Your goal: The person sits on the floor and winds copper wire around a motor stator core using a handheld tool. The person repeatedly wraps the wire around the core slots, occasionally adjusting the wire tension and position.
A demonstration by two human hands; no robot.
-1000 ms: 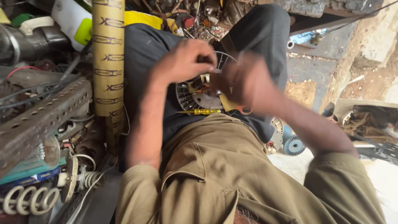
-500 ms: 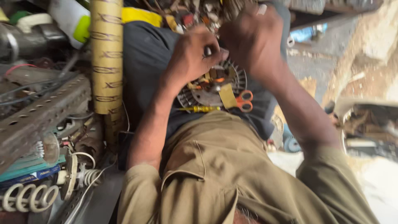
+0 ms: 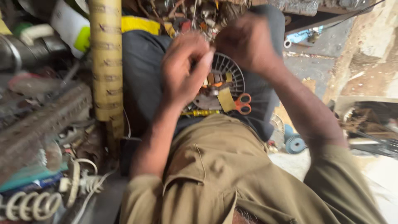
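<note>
A round grey motor part (image 3: 226, 81) with radial ribs and copper-coloured windings lies on the dark cloth (image 3: 143, 79) over my lap. My left hand (image 3: 182, 70) covers its upper left edge, fingers bent and pressed onto it. My right hand (image 3: 246, 43) is raised above the part's top right, blurred, fingers curled; whether anything is in it is unclear. Scissors with orange handles (image 3: 243, 103) lie against the part's lower right edge. A yellow-handled screwdriver (image 3: 201, 113) lies just below it.
A tall yellow cardboard tube (image 3: 105, 62) stands left of my lap. A perforated metal bar (image 3: 45, 120), coiled springs (image 3: 29, 205) and cables crowd the left side. Loose scrap and wires (image 3: 186, 14) are piled ahead. A blue gear wheel (image 3: 295, 144) lies on the floor at right.
My right hand rose from beside the motor part to above it, uncovering the scissors. My left hand stayed on the part's upper left edge. The view has shifted slightly.
</note>
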